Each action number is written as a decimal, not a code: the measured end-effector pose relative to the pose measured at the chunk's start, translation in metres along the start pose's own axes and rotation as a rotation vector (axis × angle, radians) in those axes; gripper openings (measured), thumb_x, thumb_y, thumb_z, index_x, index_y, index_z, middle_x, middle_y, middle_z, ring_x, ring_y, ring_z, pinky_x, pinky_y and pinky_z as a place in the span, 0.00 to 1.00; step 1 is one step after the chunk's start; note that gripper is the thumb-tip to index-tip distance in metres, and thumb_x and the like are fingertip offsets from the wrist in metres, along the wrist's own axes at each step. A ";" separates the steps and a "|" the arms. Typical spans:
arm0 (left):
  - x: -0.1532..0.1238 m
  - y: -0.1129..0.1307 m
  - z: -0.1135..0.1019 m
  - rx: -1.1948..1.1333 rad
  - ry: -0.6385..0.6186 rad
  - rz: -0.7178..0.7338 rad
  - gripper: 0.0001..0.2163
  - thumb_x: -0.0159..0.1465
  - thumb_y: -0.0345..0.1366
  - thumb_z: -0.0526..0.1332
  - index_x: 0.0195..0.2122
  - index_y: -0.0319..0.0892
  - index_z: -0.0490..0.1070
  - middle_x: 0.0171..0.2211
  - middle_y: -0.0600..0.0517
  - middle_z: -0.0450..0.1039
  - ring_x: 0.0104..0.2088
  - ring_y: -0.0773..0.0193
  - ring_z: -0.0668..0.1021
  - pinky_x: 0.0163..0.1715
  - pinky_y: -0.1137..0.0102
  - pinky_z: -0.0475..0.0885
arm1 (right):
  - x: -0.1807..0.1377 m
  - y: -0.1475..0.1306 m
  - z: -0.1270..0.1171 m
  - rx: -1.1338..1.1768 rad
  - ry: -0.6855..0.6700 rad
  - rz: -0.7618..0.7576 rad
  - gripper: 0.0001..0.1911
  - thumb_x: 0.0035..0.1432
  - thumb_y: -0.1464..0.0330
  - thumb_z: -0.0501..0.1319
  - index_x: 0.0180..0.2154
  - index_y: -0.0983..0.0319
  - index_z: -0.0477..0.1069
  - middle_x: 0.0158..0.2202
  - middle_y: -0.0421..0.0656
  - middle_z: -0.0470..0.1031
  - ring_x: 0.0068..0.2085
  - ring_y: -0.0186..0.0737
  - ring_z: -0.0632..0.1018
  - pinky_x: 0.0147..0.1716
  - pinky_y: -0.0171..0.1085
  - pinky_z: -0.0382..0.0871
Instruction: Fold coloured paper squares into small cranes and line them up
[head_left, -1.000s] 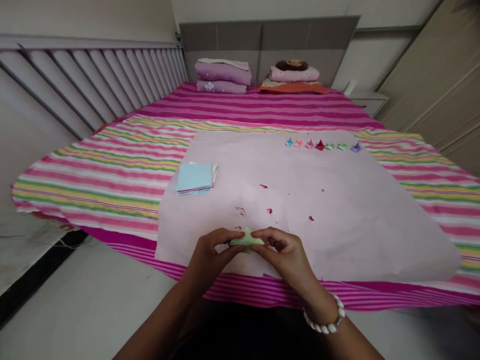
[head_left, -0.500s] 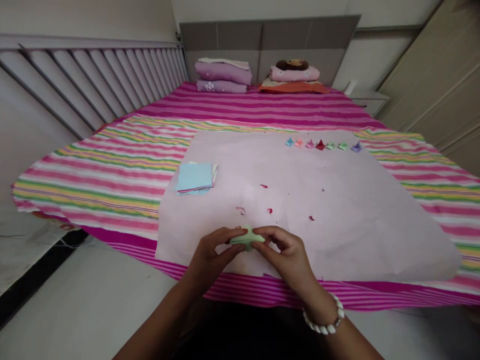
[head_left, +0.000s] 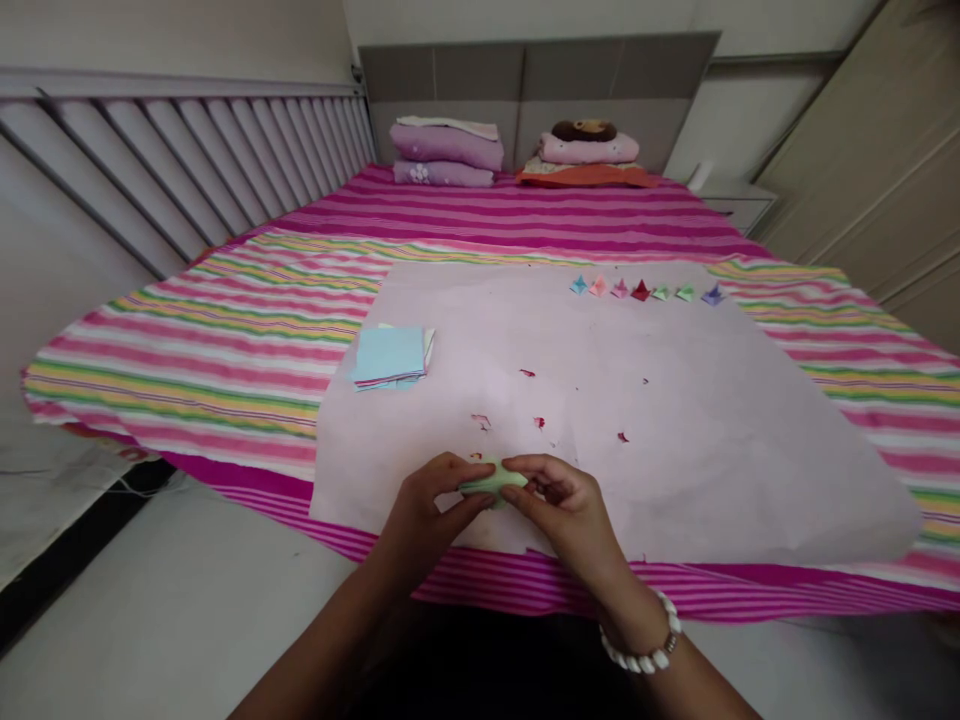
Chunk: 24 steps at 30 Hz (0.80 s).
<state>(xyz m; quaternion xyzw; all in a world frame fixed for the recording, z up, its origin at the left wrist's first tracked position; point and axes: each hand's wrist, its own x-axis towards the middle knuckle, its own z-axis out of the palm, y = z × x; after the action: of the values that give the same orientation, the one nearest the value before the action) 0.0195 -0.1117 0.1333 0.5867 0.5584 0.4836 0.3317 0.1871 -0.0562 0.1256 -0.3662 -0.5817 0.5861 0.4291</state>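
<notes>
A small folded piece of light green paper (head_left: 491, 482) is pinched between both hands above the near edge of the large pale sheet (head_left: 720, 450). My left hand (head_left: 431, 500) grips its left end between thumb and fingers. On the right end, my right hand (head_left: 566, 500) does the same, a white bead bracelet (head_left: 641, 640) round its wrist. Fingertips cover part of the folds. Just beyond the hands, small red marks or scraps (head_left: 539, 422) dot the sheet. A stack of square paper (head_left: 390, 353), light blue on top, lies farther off to the left.
Several small folded paper figures (head_left: 640, 290) in different colours stand in a row at the sheet's far right. A striped cloth (head_left: 225, 345) covers the bed beneath. Folded bedding (head_left: 448, 150) and a pink pillow pile (head_left: 589, 150) sit by the headboard (head_left: 480, 75). A railing (head_left: 187, 150) runs along the left.
The green paper has tipped slightly and shows less height between the fingers. My right hand and wrist have shifted a little to the left; both hands keep their hold.
</notes>
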 end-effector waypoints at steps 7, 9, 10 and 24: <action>0.000 0.001 -0.001 0.099 0.012 0.022 0.07 0.59 0.35 0.65 0.38 0.45 0.79 0.29 0.52 0.73 0.31 0.65 0.77 0.31 0.71 0.72 | 0.001 -0.001 0.002 0.012 0.025 0.004 0.11 0.46 0.70 0.69 0.36 0.59 0.79 0.24 0.39 0.75 0.25 0.34 0.72 0.25 0.34 0.71; 0.000 0.002 -0.002 0.107 0.010 0.031 0.06 0.60 0.35 0.65 0.37 0.45 0.79 0.29 0.52 0.73 0.31 0.65 0.76 0.31 0.72 0.72 | 0.000 -0.001 0.002 -0.009 0.031 0.006 0.11 0.46 0.69 0.70 0.36 0.59 0.80 0.23 0.38 0.74 0.25 0.34 0.72 0.25 0.34 0.70; 0.000 0.002 -0.002 0.106 0.009 0.037 0.06 0.60 0.35 0.65 0.37 0.45 0.79 0.29 0.52 0.72 0.30 0.66 0.76 0.30 0.72 0.72 | 0.000 -0.001 0.002 -0.023 0.032 0.003 0.11 0.46 0.68 0.70 0.36 0.59 0.80 0.22 0.38 0.74 0.25 0.34 0.72 0.25 0.34 0.70; 0.004 0.005 -0.004 0.157 0.042 0.134 0.03 0.59 0.34 0.65 0.34 0.46 0.79 0.37 0.50 0.70 0.39 0.62 0.76 0.38 0.67 0.73 | 0.003 -0.019 -0.003 -0.221 -0.103 -0.199 0.02 0.52 0.67 0.67 0.31 0.57 0.78 0.29 0.41 0.71 0.31 0.37 0.72 0.29 0.37 0.68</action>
<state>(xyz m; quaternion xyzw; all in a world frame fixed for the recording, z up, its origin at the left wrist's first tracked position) 0.0173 -0.1093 0.1403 0.6367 0.5611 0.4714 0.2399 0.1901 -0.0528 0.1450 -0.3212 -0.6971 0.4912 0.4117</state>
